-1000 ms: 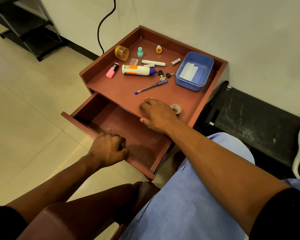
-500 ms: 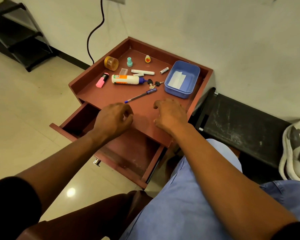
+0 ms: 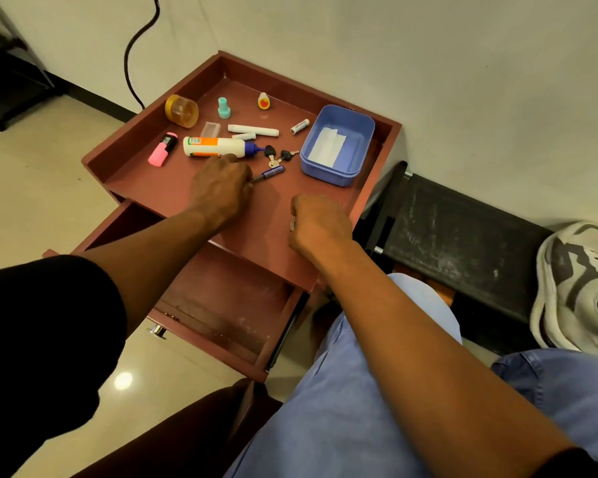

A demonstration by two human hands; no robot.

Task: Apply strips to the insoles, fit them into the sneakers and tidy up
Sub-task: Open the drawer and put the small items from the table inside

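Note:
My left hand (image 3: 220, 188) lies curled over a blue pen (image 3: 272, 173) on the red-brown side table (image 3: 145, 188), fingers closed round its shaft; only the pen's blue end sticks out. My right hand (image 3: 316, 220) is a fist near the table's front right, gripping a small roll of tape (image 3: 293, 224), of which only a sliver shows. A blue plastic box (image 3: 356, 132) holding white strips (image 3: 327, 146) stands at the table's right. A white and grey sneaker (image 3: 580, 288) rests on the black bench at the far right.
The table's drawer (image 3: 221, 305) stands pulled out below my arms. On the tabletop lie a glue bottle (image 3: 214, 146), pink highlighter (image 3: 162, 149), keys (image 3: 278, 157), white marker (image 3: 252, 130), an amber jar (image 3: 182, 111) and small bottles. A black cable (image 3: 132, 63) hangs down the wall.
My left hand left the drawer front and moved up onto the pen. My right hand closed round the tape roll that lay beside it.

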